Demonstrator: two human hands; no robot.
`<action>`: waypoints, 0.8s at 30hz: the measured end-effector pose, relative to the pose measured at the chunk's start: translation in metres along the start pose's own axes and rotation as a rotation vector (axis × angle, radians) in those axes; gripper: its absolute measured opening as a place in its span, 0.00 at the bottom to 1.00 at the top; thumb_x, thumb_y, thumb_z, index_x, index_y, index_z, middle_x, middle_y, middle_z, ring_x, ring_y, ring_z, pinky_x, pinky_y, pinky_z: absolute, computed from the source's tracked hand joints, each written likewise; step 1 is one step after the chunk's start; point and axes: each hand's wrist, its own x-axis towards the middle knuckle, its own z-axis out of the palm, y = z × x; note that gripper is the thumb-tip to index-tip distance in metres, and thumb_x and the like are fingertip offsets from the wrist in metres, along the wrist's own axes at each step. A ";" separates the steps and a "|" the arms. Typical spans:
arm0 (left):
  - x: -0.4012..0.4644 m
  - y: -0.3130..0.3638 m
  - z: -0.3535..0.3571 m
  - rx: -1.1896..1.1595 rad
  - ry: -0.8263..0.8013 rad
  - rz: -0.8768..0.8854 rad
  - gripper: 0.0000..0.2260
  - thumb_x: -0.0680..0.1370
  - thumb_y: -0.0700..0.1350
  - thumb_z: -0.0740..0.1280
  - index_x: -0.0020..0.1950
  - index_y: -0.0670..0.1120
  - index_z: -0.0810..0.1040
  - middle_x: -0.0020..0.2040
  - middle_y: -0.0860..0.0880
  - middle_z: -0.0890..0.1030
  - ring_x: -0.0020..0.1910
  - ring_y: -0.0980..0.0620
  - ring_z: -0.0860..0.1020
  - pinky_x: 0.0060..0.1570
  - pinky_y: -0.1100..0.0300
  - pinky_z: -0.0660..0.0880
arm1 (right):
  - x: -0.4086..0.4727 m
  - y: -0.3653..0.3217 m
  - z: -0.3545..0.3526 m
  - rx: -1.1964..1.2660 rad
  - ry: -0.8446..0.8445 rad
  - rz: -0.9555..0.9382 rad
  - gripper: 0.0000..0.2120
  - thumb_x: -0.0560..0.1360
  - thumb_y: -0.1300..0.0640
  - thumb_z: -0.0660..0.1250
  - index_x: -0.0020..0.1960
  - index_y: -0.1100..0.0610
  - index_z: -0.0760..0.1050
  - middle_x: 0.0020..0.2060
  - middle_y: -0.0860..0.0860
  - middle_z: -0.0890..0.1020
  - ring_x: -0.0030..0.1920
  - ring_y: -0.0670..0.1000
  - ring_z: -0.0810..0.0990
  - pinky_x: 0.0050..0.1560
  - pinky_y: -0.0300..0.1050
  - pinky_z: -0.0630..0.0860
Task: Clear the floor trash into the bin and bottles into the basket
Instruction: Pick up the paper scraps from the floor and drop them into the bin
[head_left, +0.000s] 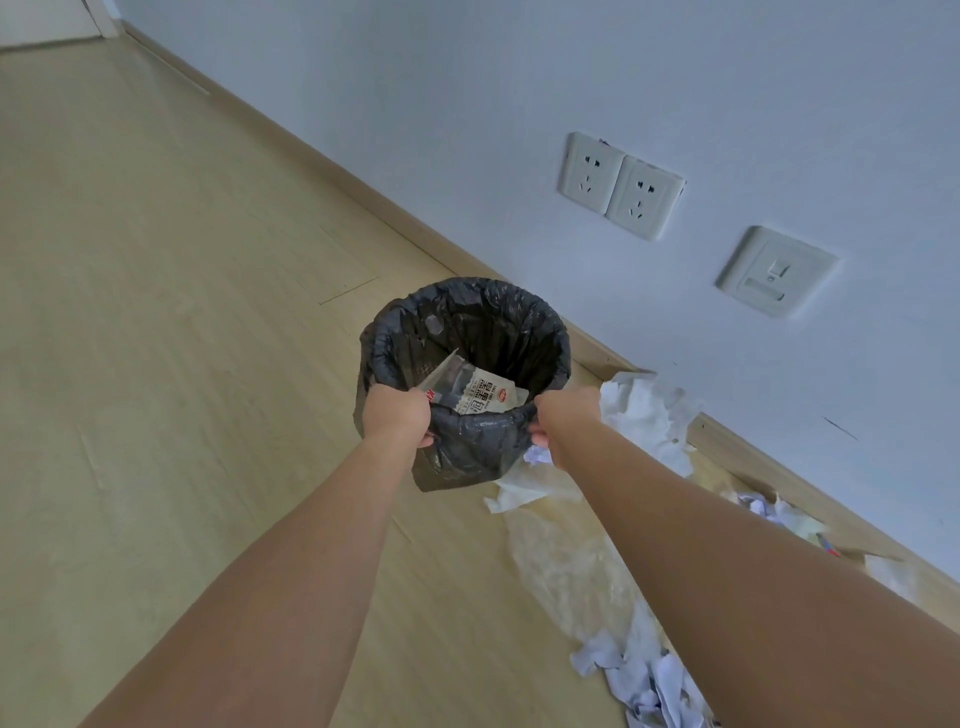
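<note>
Wood floor (156, 312) by wall; bin (467, 332) is gripped at its near rim by left hand (396, 415) and right hand (563, 423), fingers curled over the liner. Tissue trash (649, 415) lies just beyond the right fingers; no bottles or basket seen. Bin should be kept level and set down beside the trash.

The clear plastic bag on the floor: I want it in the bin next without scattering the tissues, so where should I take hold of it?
Probably pinch the clear plastic bag at its bare middle, coming from above on the open-floor side. It lies flat and limp, so no edge stands up; crumpled tissues crowd its near end and white paper overlaps its far end by the bin.
</note>
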 end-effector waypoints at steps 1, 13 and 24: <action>-0.003 -0.001 0.001 -0.003 0.009 -0.007 0.14 0.80 0.42 0.63 0.64 0.38 0.70 0.50 0.37 0.80 0.34 0.44 0.80 0.44 0.45 0.82 | -0.003 0.001 -0.001 0.015 -0.013 0.001 0.18 0.74 0.66 0.62 0.63 0.67 0.70 0.42 0.57 0.76 0.38 0.54 0.78 0.40 0.47 0.80; -0.141 -0.100 -0.078 -0.018 0.094 -0.096 0.11 0.79 0.40 0.61 0.60 0.39 0.74 0.42 0.39 0.82 0.25 0.46 0.81 0.23 0.59 0.77 | -0.139 0.085 -0.038 0.110 -0.099 0.169 0.16 0.79 0.64 0.60 0.67 0.56 0.68 0.42 0.57 0.80 0.31 0.50 0.76 0.36 0.44 0.80; -0.262 -0.112 -0.089 0.559 0.393 0.297 0.25 0.77 0.44 0.63 0.72 0.44 0.60 0.69 0.39 0.65 0.63 0.38 0.66 0.61 0.44 0.67 | -0.202 0.153 -0.163 -0.254 -0.015 0.111 0.18 0.73 0.62 0.61 0.64 0.60 0.71 0.44 0.56 0.78 0.43 0.58 0.78 0.43 0.52 0.78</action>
